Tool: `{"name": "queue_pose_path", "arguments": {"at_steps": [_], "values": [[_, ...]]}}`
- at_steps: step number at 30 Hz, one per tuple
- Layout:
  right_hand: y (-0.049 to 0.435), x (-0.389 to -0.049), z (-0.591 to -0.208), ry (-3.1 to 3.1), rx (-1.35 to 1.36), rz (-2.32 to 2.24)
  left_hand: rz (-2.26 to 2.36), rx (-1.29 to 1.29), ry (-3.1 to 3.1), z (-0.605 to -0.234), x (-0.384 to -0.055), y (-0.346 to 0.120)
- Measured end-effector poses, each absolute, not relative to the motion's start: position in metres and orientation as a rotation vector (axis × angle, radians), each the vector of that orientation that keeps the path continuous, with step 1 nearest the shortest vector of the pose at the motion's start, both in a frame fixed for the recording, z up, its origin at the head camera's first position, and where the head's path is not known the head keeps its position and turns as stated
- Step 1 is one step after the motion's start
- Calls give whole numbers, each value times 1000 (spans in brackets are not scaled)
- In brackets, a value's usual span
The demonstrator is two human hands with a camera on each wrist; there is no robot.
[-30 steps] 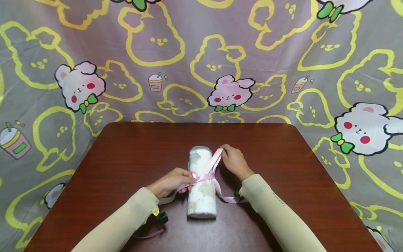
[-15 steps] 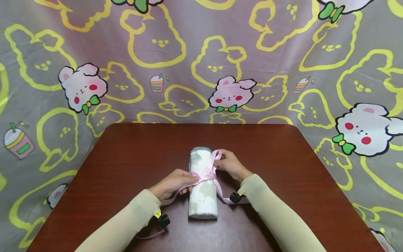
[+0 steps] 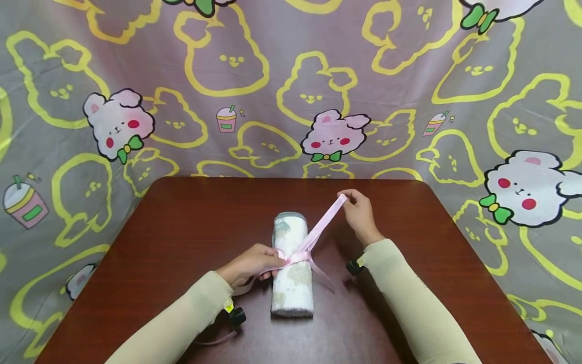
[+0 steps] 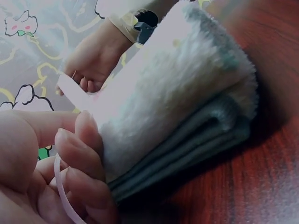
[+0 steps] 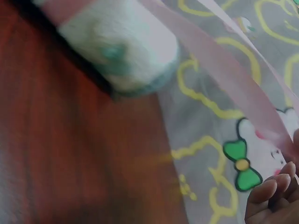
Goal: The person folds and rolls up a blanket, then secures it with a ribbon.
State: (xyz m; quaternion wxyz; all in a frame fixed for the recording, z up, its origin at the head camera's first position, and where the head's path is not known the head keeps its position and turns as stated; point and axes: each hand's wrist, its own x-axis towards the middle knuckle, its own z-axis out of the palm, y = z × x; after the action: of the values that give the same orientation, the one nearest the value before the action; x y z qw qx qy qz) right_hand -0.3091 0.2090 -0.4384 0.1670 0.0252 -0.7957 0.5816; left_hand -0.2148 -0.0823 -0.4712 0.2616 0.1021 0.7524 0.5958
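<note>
A rolled fluffy towel [image 3: 293, 290], white with grey-green patches, lies lengthwise on the table with a pink ribbon [image 3: 322, 223] round its middle. My left hand [image 3: 250, 264] pinches the ribbon at the towel's left side, thumb over the crossing. In the left wrist view its curled fingers [image 4: 77, 144] have a thin strand of ribbon running past them, and the towel's folded grey layers show. Up and to the right of the towel, my right hand [image 3: 360, 215] pinches a ribbon length, drawn taut from the crossing. The right wrist view shows this ribbon [image 5: 233, 79] leading to the fingertips.
The dark red-brown wooden table [image 3: 204, 212] extends all round the towel. Behind it hangs a grey curtain [image 3: 268, 30] with yellow outlines and rabbit faces. A loose ribbon end [image 3: 218, 339] lies near my left forearm. Small black wrist cameras [image 3: 237, 317] hang beneath both sleeves.
My right hand has moved up and right, away from the towel, drawing the ribbon from a slack loop into a straight length. The ribbon tail right of the towel has shifted. My left hand stays put.
</note>
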Motion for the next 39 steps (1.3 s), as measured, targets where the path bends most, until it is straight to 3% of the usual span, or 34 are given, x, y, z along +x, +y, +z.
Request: {"name": "queue_pose_path", "arguments": {"at_steps": [8, 17, 25, 30, 39], "values": [[246, -315, -424, -2202, -80, 1627, 1586, 288, 2022, -469, -217, -82], [292, -301, -438, -2388, -130, 1348, 1536, 332, 2084, -453, -225, -100], [315, -277, -436, -2616, 111, 1146, 1530, 307, 2124, -442, -238, -129], [328, -276, -430, -2614, 98, 1237, 1517, 330, 2140, -434, -238, -143], [355, -277, -432, -2837, 176, 892, 1447, 370, 2108, -438, -239, -152]]}}
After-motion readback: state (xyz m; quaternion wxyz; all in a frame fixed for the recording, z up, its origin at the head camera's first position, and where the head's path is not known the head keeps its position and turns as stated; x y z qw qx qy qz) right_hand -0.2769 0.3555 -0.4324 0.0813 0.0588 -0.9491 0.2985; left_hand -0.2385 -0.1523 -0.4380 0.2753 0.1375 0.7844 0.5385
